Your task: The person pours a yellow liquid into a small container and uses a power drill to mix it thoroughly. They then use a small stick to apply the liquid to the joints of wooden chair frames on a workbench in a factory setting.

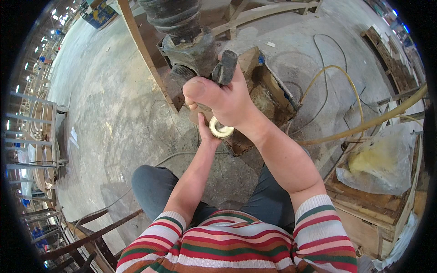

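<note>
A greasy black drive shaft joint (189, 43) hangs over a dirty wooden crate (273, 98) in front of me. My right hand (225, 98) is wrapped around the joint's lower yoke, thumb toward the left. My left hand (205, 125) reaches up from below, mostly hidden behind the right hand, and its fingers close around a round cream-and-metal bearing cup (221, 128) just under the yoke. Both forearms rise from the lower edge, in striped sleeves.
A yellow hose (364, 123) crosses the concrete floor at right, beside thin cables. A wooden box with a plastic bag (382, 159) stands at right. Metal racks (32, 136) line the left, and rusty bars (91, 227) lie at lower left.
</note>
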Tool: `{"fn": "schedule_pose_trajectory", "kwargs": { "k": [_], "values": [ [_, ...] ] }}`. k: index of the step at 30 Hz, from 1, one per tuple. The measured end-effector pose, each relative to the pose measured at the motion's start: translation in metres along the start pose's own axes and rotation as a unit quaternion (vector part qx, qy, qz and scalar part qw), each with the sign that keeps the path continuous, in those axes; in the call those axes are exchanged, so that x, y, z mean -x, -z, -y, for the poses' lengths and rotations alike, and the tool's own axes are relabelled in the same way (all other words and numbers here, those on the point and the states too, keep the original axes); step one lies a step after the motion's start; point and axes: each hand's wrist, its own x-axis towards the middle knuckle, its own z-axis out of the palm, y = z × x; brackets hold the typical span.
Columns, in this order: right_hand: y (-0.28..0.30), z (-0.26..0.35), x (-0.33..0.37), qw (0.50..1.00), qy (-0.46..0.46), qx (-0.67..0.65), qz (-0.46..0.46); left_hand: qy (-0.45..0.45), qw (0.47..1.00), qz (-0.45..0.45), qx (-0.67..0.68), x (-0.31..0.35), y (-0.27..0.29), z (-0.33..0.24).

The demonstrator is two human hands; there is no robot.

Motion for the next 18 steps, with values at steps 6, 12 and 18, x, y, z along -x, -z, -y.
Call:
{"fn": "schedule_pose_trajectory", "kwargs": {
  "k": [6, 12, 18],
  "values": [
    [0.003, 0.0, -0.001, 1.0, 0.017, 0.005, 0.006, 0.001, 1.0, -0.021, -0.01, 0.006, -0.011, 0.0],
    [0.004, -0.002, -0.001, 1.0, 0.022, -0.004, 0.009, -0.025, 0.999, -0.042, -0.007, 0.005, -0.014, 0.001],
    [0.004, 0.002, -0.004, 0.999, 0.032, -0.01, 0.019, -0.022, 0.998, -0.066, 0.009, 0.005, -0.014, -0.001]
  ]
}}
